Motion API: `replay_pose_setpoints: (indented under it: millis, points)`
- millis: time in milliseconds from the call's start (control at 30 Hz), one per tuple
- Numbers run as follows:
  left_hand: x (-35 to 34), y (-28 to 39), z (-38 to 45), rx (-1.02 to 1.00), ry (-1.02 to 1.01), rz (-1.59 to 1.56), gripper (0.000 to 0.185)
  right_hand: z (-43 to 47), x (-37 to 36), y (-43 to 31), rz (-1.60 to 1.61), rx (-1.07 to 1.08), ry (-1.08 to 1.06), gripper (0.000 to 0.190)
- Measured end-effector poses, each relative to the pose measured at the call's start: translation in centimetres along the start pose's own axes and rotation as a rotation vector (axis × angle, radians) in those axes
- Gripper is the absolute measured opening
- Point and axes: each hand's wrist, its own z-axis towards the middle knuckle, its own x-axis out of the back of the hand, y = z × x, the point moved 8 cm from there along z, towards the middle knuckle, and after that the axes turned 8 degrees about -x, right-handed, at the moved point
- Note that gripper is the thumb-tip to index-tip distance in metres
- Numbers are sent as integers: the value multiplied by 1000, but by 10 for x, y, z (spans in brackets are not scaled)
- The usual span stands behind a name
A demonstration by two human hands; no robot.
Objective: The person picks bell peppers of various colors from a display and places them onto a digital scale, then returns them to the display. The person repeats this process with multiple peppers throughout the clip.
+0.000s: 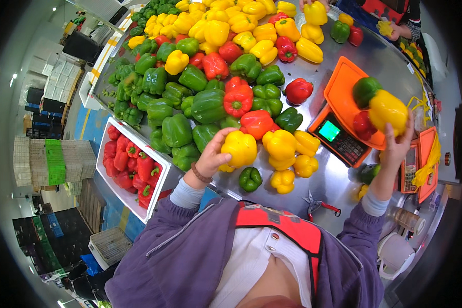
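My left hand [211, 158] grips a yellow bell pepper [239, 149] at the near edge of the pepper heap. In my right hand [397, 140] is another yellow bell pepper [389, 111], held over the orange pan [340, 79] of a digital scale [340, 136]. A green bell pepper [365, 91] and a red bell pepper [364, 125] are at the pan, partly hidden by the yellow one. Between my hands lie several yellow peppers [280, 148], a small green pepper [250, 179] and red-handled pruning shears [318, 206].
Green, red and yellow peppers [208, 104] cover much of the metal table [315, 75]. A white foam box [154, 210] of red peppers stands at left. Another orange scale [423, 161], a clear jar [408, 220] and a white container [394, 254] are at right. Co-workers' hands [396, 31] show beyond.
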Motion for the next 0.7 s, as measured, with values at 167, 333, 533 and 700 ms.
replay_pose_setpoints:
  millis: [167, 333, 533, 700]
  points:
    - [13, 13, 3, -66, 20, 66, 82, -42, -153, -31, -349, 203, -520, 80]
    - [19, 5, -10, -4, 69, 112, 88, -17, -240, 8, -518, 302, -408, 80]
    - [37, 6, -30, -48, 131, 164, 88, 63, -287, 71, -990, 143, -434, 81]
    - [58, 2, -33, -115, 193, 168, 82, 85, -303, 143, -1077, -55, -577, 83]
